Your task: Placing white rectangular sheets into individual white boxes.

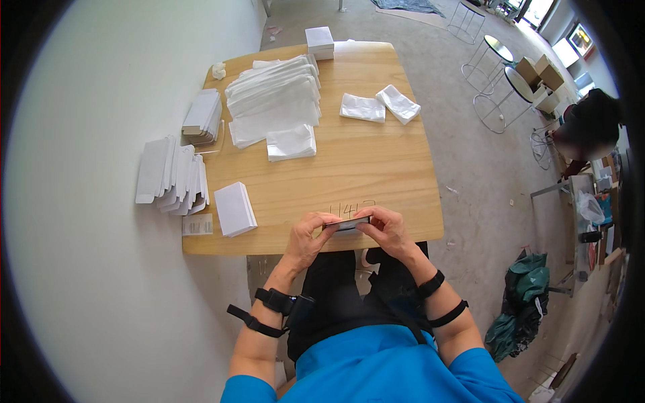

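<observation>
At the near edge of the table, both my hands pinch a small, flat, box-like piece [347,224] with a dark edge and a pale grey-white face. My left hand [308,235] grips its left end between thumb and fingers. Closed on the opposite end is my right hand [388,230]. My fingers cover part of the piece, so its exact kind cannot be made out. A short stack of white flat boxes [233,209] lies to the left of my left hand.
The wooden table [363,178] bears a pile of white sleeves [275,101] and two small white packets [363,107]. White cartons [171,176] line its left edge by the wall. Stools [519,86] and another person [591,124] are at the right.
</observation>
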`<action>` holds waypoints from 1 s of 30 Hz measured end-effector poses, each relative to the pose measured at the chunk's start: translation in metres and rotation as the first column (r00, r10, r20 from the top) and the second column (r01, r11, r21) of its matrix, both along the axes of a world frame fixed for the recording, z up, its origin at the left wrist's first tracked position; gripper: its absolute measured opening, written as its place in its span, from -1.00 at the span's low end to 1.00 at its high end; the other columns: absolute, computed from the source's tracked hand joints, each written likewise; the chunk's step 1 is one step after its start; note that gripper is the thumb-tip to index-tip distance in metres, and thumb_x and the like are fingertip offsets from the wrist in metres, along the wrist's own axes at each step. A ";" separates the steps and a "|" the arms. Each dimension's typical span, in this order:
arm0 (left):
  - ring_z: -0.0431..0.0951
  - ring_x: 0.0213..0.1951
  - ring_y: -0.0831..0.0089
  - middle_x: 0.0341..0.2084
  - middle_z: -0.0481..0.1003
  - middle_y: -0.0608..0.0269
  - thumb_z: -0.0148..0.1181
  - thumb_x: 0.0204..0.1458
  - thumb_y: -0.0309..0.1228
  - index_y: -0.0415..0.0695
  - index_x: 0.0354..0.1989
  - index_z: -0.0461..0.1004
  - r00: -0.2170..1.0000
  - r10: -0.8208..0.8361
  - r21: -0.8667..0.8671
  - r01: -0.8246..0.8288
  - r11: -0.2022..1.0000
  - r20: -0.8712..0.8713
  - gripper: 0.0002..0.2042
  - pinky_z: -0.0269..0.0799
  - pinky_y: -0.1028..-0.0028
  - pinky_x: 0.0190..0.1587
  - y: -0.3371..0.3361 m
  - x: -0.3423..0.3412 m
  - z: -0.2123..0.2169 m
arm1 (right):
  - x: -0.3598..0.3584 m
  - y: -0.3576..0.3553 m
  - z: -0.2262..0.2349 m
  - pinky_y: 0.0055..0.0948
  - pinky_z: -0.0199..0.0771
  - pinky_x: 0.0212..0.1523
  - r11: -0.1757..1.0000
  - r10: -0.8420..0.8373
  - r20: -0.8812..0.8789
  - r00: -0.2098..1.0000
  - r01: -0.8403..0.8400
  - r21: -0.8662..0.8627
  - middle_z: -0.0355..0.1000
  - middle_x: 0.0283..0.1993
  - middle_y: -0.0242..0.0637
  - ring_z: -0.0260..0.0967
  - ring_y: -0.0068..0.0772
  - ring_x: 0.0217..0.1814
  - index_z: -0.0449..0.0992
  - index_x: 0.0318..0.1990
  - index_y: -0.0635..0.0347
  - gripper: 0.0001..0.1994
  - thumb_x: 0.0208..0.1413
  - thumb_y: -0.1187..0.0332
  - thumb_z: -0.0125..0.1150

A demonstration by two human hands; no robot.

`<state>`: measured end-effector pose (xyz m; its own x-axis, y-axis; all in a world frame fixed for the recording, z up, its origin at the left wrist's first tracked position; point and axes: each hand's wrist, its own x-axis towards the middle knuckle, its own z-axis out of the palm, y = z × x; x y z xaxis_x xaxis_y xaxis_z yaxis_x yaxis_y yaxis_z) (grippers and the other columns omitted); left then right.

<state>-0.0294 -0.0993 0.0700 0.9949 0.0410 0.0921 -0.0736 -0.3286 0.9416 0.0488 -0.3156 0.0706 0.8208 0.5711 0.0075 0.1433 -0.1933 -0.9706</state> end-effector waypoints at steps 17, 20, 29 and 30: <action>0.56 -0.13 0.12 -0.12 0.57 0.08 0.37 -0.05 -0.54 -0.14 0.01 0.53 0.993 0.013 0.292 -0.047 0.955 0.118 -0.62 0.46 0.31 -0.02 -0.011 -0.017 -0.003 | -0.009 -0.006 -0.005 -0.47 0.46 -0.36 0.997 -0.029 0.147 0.989 0.039 -0.064 0.49 -0.36 -0.23 0.44 -0.47 -0.43 0.51 -0.01 0.22 -0.65 0.01 0.53 0.39; 0.54 -0.06 0.10 -0.10 0.54 0.06 0.35 -0.03 -0.56 -0.15 0.04 0.50 0.997 0.043 0.234 -0.057 0.971 0.064 -0.61 0.43 0.27 0.02 -0.019 -0.027 -0.007 | -0.017 -0.012 -0.009 -0.45 0.46 -0.36 0.998 -0.036 0.162 0.986 0.045 -0.048 0.49 -0.38 -0.21 0.45 -0.41 -0.43 0.52 0.00 0.20 -0.65 0.01 0.55 0.36; 0.55 -0.08 0.08 -0.13 0.54 0.02 0.21 0.10 -0.59 -0.15 0.01 0.44 0.988 0.129 0.226 -0.145 0.963 0.084 -0.71 0.47 0.29 -0.05 -0.033 -0.025 -0.011 | -0.019 -0.011 -0.021 -0.37 0.47 -0.35 0.993 -0.042 0.224 0.974 0.066 -0.100 0.48 -0.40 -0.15 0.48 -0.29 -0.40 0.50 0.04 0.15 -0.61 0.00 0.57 0.34; 0.55 -0.08 0.09 -0.13 0.54 0.02 0.20 0.12 -0.58 -0.15 0.01 0.43 0.988 0.131 0.244 -0.148 0.958 0.083 -0.72 0.47 0.29 -0.05 -0.031 -0.020 -0.012 | -0.016 -0.008 -0.024 -0.37 0.47 -0.35 0.993 -0.043 0.202 0.978 0.064 -0.099 0.48 -0.39 -0.15 0.48 -0.29 -0.40 0.50 0.04 0.16 -0.61 0.01 0.57 0.33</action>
